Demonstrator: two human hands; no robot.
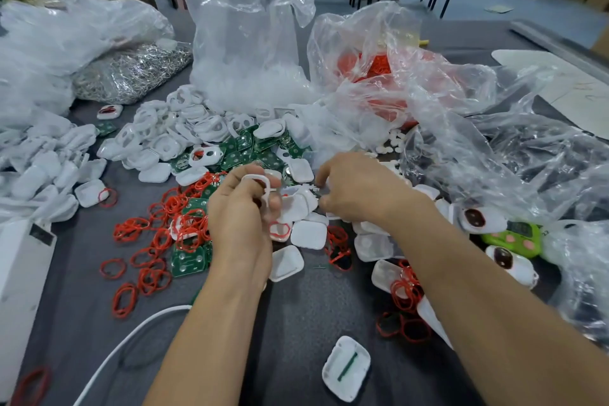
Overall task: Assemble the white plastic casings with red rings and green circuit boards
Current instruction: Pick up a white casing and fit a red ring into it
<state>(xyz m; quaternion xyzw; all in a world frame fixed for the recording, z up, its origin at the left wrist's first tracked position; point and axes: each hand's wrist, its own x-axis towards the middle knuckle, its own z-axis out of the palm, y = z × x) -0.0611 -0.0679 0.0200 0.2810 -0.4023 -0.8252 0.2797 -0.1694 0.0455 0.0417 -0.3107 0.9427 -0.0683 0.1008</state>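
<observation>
My left hand (242, 208) grips a white casing (262, 186) upright over the middle of the table, fingers curled round its rim. My right hand (357, 188) reaches down into the pile of white casings (308, 234) just to the right, fingertips curled and pinching a small white part (314, 190). Red rings (158, 234) lie scattered to the left of my left hand, mixed with green circuit boards (191, 260). More green boards (253, 145) and casings (174, 132) are heaped behind my hands.
Clear plastic bags stand behind: one of white parts (250, 43), one of red rings (379, 76), one of metal pieces (131, 73). A casing with a green strip (346, 367) lies near me. A white cable (131, 336) and a white box (23, 274) are on the left, a green gadget (514, 239) on the right.
</observation>
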